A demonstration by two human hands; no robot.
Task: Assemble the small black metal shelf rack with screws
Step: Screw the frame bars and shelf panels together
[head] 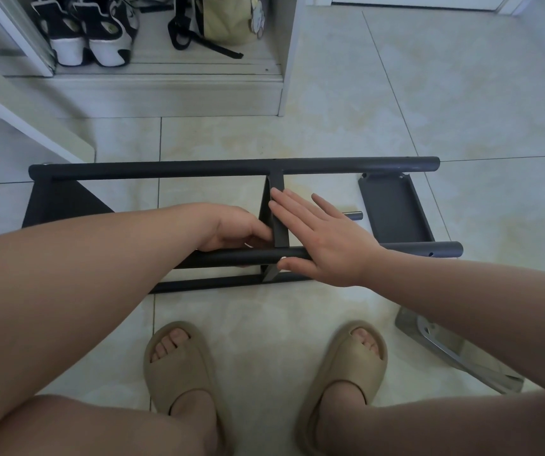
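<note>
The black metal rack (198, 169) lies on its side on the tiled floor, with long round tubes running left to right and a middle shelf panel (279, 222) standing edge-up between them. My left hand (235, 228) reaches in beside that panel, its fingers curled against the panel's left face and partly hidden. With straight fingers, my right hand (320, 238) lies flat over the panel's top edge and the near tube (231, 256). A loose black shelf panel (396, 209) lies flat on the floor at the right end. A small dark rod (355, 214) lies beside it.
My feet in beige slippers (179, 366) stand close in front of the rack. A clear plastic bag with a metal part (445, 350) lies on the floor at right. A white cabinet (166, 90) with shoes and a bag stands behind.
</note>
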